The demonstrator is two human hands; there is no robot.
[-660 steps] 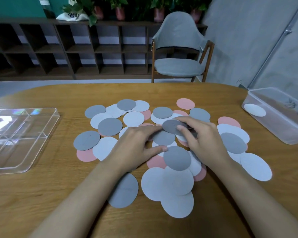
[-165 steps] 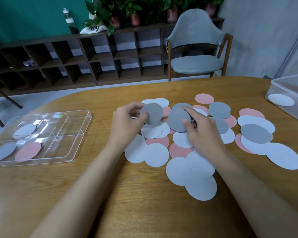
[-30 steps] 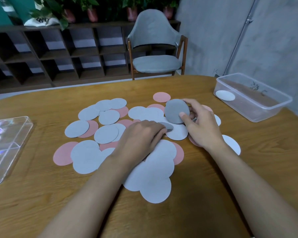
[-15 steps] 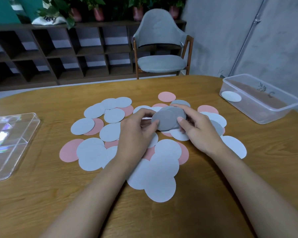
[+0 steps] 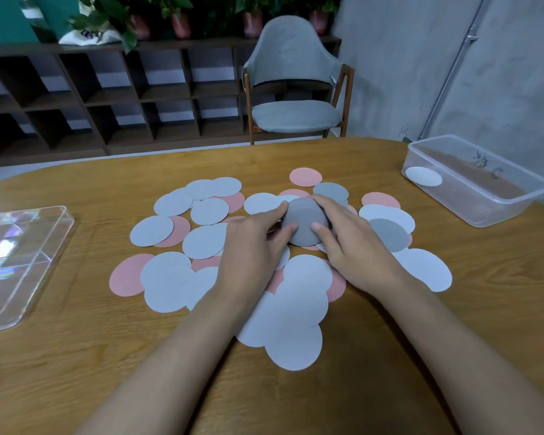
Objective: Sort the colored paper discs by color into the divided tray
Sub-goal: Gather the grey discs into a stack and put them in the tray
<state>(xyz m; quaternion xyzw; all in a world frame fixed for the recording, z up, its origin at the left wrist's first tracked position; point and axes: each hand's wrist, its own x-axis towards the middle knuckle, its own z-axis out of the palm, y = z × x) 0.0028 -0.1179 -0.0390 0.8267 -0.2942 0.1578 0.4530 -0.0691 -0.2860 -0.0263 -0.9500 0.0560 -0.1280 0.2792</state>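
- A grey stack [image 5: 303, 222] of paper discs is held between both hands, just above the middle of the heap. How many discs are in it cannot be told.
- The left edge of the stack is pinched by the left hand [image 5: 252, 246], with the thumb on the near face and the fingers curled round the far rim.
- The right edge is pinched in the same way by the right hand [image 5: 355, 249], and its thumb is pressed on the near face.
- Many pale discs [image 5: 296, 309] and pink discs [image 5: 129, 274] are spread on the surface [image 5: 76, 372], partly overlapping. More dark grey discs [image 5: 387, 235] are seen just beside the right hand.
- The tray [image 5: 22, 262] is placed well apart, at the left edge of the view. What is inside it cannot be told.
- A plastic box [image 5: 484, 196] with one white disc [image 5: 423, 176] in it is seen at the far right.
- The discs are judged to be very light, thin and easily bent, so a crease can be made if they are squeezed hard.
- A disc lying flat is probably hard to lift from above. It is better slid over a neighbour until its rim is free, and then pinched at the rim.
- A stack is best held at two opposite edges with light pressure, so that the smooth sheets are not fanned out or dropped.
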